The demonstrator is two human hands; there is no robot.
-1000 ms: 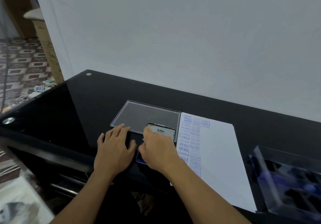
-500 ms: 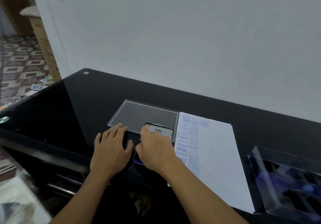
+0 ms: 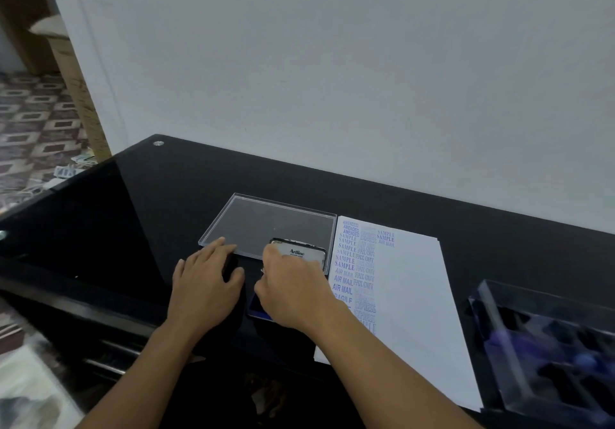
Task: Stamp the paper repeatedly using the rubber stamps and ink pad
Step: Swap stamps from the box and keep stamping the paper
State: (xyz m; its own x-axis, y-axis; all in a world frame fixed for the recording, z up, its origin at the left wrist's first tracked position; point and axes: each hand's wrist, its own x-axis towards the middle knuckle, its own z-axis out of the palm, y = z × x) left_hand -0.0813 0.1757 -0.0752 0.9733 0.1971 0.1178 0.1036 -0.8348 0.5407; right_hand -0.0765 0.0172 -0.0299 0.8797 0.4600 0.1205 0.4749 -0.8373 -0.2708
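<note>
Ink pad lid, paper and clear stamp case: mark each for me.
ink pad lid (image 3: 298, 253): head view, white Artline label.
paper (image 3: 412, 302): head view, unstamped middle.
clear stamp case (image 3: 509, 338): head view, its left wall.

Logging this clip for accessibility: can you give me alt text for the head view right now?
A person's right hand is bent over an open Artline ink pad on a black desk, while the left hand rests beside it. A white paper with columns of blue stamped words lies to the right, a clear plastic lid behind.
</note>
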